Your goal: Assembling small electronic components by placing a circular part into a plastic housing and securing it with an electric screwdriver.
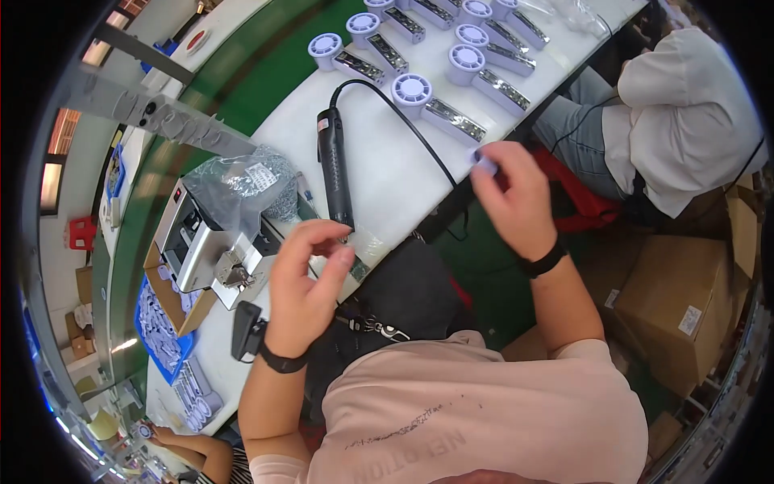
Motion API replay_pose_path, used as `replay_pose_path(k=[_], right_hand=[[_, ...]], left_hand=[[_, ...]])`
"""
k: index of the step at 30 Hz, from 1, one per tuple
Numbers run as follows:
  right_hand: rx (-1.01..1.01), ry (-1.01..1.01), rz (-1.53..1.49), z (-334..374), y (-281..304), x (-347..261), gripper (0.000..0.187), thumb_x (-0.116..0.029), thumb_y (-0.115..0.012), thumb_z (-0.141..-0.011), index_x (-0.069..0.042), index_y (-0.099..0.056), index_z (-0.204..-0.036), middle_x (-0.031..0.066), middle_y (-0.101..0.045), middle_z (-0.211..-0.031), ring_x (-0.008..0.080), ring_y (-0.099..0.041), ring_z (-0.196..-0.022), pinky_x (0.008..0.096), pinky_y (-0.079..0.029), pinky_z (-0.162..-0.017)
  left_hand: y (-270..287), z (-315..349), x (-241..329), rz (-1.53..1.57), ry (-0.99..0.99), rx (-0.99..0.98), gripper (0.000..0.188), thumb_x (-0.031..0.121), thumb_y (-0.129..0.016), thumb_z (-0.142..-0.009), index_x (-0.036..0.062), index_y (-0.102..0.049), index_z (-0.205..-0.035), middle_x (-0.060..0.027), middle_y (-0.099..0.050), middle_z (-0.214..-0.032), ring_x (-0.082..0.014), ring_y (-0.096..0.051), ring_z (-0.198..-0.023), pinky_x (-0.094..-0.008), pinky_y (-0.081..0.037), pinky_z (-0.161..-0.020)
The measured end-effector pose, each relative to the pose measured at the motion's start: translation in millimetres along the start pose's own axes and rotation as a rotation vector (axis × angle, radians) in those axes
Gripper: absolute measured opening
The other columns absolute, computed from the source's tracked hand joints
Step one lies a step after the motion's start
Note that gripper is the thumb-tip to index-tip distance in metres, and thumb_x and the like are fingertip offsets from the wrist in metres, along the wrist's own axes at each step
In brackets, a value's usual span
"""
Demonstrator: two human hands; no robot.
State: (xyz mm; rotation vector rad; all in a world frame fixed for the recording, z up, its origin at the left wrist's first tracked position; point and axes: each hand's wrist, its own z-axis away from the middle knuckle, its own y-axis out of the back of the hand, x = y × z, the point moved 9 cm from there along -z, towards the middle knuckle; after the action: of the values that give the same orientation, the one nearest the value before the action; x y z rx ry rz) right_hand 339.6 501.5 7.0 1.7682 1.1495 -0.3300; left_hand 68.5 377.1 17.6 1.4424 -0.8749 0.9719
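My right hand (520,198) is raised just off the table's front edge, pinching a small lavender plastic piece (484,164). On the left, the curled thumb and fingers of my left hand (308,274) meet beside the tip of a black electric screwdriver (333,165). Whatever they hold, if anything, is too small to make out. The screwdriver lies on the white table (282,129) with its cord looping right. Beyond my right hand, several lavender handheld fans, including one with its open handle nearest me (439,109), lie with their inner parts showing.
Left of my left hand stand a silver-and-black machine (197,250) and a clear plastic bag (250,185). A blue tray (161,331) holds lavender parts. Cardboard boxes (669,298) stand on the floor at right. A co-worker in a light shirt (685,121) sits at upper right.
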Motion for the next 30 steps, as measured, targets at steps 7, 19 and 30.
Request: replay_pose_path(k=[7,19,30], right_hand=[[0.006,-0.101,-0.075,-10.9,-4.5,14.8,0.023,-0.006,-0.072,-0.098,0.003,-0.071,-0.119,0.0127,-0.071,-0.1,0.0195,-0.068,-0.088,0.0306,-0.054,-0.079],[-0.139,0.21,0.258,-63.5,-67.1,55.4,0.036,-0.017,-0.064,-0.109,-0.004,-0.066,-0.142,0.0183,-0.067,-0.131,0.0271,-0.067,-0.107,0.0369,-0.054,-0.09],[-0.195,0.201,0.383,-69.3,-74.6,97.0,0.033,-0.021,-0.072,-0.104,-0.003,-0.072,-0.132,0.0142,-0.068,-0.118,0.0253,-0.065,-0.102,0.0353,-0.052,-0.089]], left_hand=[[-39.7,26.4,-15.6,-0.036,0.074,-0.132,0.023,0.001,-0.072,-0.096,-0.0004,-0.069,-0.119,-0.0098,-0.067,-0.115,-0.0165,-0.067,-0.096,-0.0304,-0.054,-0.087],[10.8,119.7,-56.4,-0.093,0.064,0.076,0.021,0.011,-0.073,-0.097,0.0044,-0.07,-0.116,-0.0115,-0.068,-0.109,-0.0264,-0.07,-0.088,-0.0363,-0.058,-0.077],[51.0,165.7,-80.7,-0.078,0.059,0.265,0.019,0.009,-0.072,-0.097,0.0031,-0.069,-0.115,-0.011,-0.069,-0.112,-0.0243,-0.071,-0.089,-0.0353,-0.058,-0.077]])
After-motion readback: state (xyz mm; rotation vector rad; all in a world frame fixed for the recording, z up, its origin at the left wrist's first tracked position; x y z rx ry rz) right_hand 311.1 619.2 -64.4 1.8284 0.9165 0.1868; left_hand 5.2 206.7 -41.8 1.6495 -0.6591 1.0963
